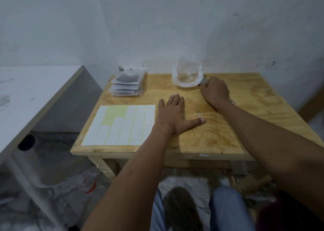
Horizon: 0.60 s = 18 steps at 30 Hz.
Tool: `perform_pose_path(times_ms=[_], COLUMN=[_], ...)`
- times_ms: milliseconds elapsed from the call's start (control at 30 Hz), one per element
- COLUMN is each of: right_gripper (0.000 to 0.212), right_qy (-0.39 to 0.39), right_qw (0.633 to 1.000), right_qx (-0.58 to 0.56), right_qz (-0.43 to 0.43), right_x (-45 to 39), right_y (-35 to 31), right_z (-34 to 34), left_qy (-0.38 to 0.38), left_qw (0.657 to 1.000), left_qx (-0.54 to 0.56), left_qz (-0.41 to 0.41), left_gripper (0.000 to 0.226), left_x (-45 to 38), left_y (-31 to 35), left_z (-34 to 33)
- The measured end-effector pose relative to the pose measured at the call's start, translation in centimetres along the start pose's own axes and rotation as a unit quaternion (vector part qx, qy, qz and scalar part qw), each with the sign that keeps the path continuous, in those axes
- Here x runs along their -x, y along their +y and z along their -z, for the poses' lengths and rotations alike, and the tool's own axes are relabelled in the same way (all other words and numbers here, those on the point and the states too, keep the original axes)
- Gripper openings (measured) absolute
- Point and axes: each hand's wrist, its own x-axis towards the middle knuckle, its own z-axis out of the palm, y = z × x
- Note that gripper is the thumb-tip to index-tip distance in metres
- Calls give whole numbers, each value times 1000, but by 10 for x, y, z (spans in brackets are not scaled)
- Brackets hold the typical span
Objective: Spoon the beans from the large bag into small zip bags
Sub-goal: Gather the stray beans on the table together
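The large bag (187, 74) stands at the far edge of the wooden bench (228, 125), against the wall, its clear plastic mouth open and upright; it looks nearly empty, with only a thin pale layer at the bottom, though the contents are too blurred to name. To its left, well apart, a stack of small zip bags (127, 85) with dark fill lies in a neat pile, probably set aside there so finished portions stay out of the working area. A sheet of white labels (121, 125), with part of its backing bare, lies flat at the near left of the bench, presumably for tagging the bags. The left hand (173, 116) rests palm down on the bare wood just beside the label sheet, fingers (175, 101) straight and spread, thumb out to the side, holding nothing; it seems to be steadying the person. The right hand (215, 90) sits just beside the base of the large bag, its fingers curled inward in a clench around something small and greyish, perhaps a spoon handle, but what it grips cannot be told for certain. A scrap of clear plastic shows near that wrist.
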Motion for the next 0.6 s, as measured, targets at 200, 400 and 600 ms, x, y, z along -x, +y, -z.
perform_pose_path(times_ms=[200, 400, 600], right_gripper=[24, 27, 55], right_qy=[-10, -47, 50], right_qw=[771, 680, 974], right_qx=[-546, -648, -170], right_qz=[-329, -340, -143], right_x=[-13, -15, -23], right_y=[-11, 2, 21], right_z=[34, 37, 20], left_qy=[-8, -7, -2], left_qw=[1000, 1000, 1000], left_qx=[-4, -6, -7], left_qz=[0, -3, 0], left_gripper=[129, 129, 129], left_x=[0, -1, -2], left_y=[0, -2, -2], left_z=[1, 1, -1])
